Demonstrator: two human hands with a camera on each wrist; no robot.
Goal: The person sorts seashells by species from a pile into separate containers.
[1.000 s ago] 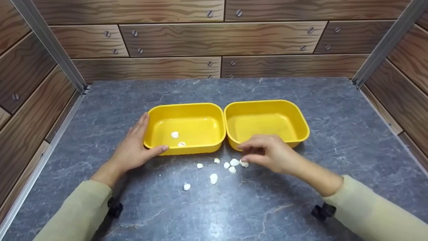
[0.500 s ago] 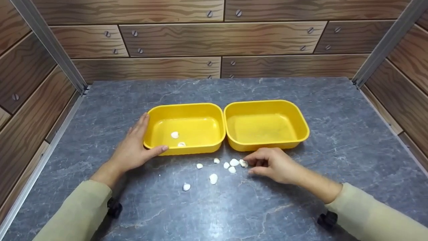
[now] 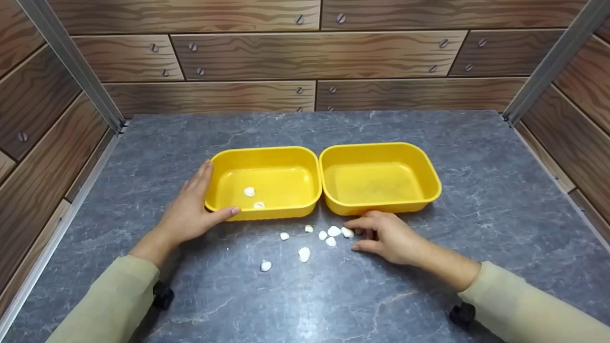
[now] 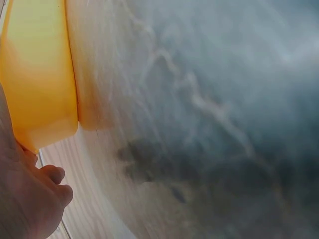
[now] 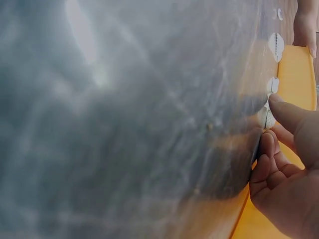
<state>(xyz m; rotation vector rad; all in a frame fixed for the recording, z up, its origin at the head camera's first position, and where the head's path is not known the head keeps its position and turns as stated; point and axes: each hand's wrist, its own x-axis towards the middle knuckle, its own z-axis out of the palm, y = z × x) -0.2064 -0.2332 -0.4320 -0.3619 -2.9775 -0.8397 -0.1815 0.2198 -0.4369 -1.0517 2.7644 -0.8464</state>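
Beneath everything a grey marbled table [image 3: 305, 300] is stretching out, and at its twelve o'clock a wall of wood-patterned boards [image 3: 314, 55] is standing. On the table a yellow right tub [image 3: 371, 183] is sitting at three o'clock of a matching left tub [image 3: 276, 212], their rims touching. The right tub is showing its floor with a faint dark smudge; the left tub is holding two small white shells [image 3: 249, 192], one lying between eight and nine o'clock of its middle, the other toward six, partly hiding behind the near rim. At the left tub's eight o'clock the left hand [image 3: 190, 212] is spreading wide over the corner, fingers lying nearly straight along the end wall, thumb resting on the near rim. At the right tub's six o'clock the right hand [image 3: 393, 240] is hanging low, thumb and forefinger standing apart without a grip, other fingers bending inward; the forefinger is reaching a pale shell [image 3: 348, 233] at nine o'clock, though whether it is touching I cannot tell. That one is lying in a cluster of four. At the cluster's eight o'clock the biggest loose shell [image 3: 304, 254] is lying, three stray shells [image 3: 266, 266] sitting around it at eight, between ten and eleven, and twelve.
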